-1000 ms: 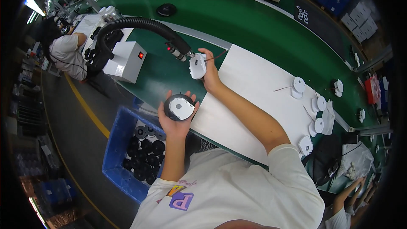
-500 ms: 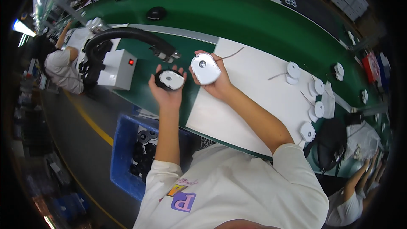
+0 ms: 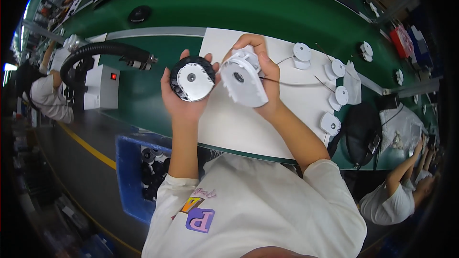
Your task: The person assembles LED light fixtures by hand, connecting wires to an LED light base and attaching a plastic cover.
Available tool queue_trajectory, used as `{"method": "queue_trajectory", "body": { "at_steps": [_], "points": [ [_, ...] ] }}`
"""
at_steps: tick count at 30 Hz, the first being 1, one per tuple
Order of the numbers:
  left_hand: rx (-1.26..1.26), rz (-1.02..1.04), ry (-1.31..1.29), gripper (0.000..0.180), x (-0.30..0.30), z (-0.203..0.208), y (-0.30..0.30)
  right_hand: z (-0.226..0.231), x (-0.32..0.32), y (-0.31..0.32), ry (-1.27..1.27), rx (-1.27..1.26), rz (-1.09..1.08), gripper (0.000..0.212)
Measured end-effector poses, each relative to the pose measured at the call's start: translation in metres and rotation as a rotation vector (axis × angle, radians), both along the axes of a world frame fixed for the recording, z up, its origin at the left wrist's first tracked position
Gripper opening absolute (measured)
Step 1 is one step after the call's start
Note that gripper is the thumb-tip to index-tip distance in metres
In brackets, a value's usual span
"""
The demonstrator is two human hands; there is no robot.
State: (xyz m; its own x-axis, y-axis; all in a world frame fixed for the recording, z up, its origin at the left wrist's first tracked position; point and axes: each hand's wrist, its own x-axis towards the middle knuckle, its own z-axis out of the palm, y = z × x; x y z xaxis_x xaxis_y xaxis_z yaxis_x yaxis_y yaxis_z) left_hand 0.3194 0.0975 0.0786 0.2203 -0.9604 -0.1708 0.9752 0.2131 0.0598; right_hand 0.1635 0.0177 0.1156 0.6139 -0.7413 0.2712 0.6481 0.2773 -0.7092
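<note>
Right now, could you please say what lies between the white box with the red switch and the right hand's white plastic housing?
The head view shows green tabletop, then the left hand holding a black-rimmed white disc.

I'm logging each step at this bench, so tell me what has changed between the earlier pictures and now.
The right hand has carried its white housing away from the black hose, rightward over the white sheet. The left hand has brought its black-rimmed disc forward, level beside it. Neither let go. Four white parts stay at the sheet's right side.
</note>
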Motion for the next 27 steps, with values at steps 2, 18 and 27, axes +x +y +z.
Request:
{"method": "queue_trajectory", "body": {
  "at_steps": [2,18,27],
  "points": [
    [-0.126,0.008,-0.245,0.062,-0.011,0.014,0.005,0.002,0.003,-0.001,0.046,-0.053,-0.139,0.038],
    [0.132,0.311,-1.201,0.061,-0.043,0.044,0.024,0.001,0.025,0.011,0.535,-1.303,-0.702,0.033],
    [0.079,0.263,-1.255,0.07,-0.042,0.035,0.025,-0.005,0.021,0.012,0.66,-1.26,-0.582,0.038]
  ]
}}
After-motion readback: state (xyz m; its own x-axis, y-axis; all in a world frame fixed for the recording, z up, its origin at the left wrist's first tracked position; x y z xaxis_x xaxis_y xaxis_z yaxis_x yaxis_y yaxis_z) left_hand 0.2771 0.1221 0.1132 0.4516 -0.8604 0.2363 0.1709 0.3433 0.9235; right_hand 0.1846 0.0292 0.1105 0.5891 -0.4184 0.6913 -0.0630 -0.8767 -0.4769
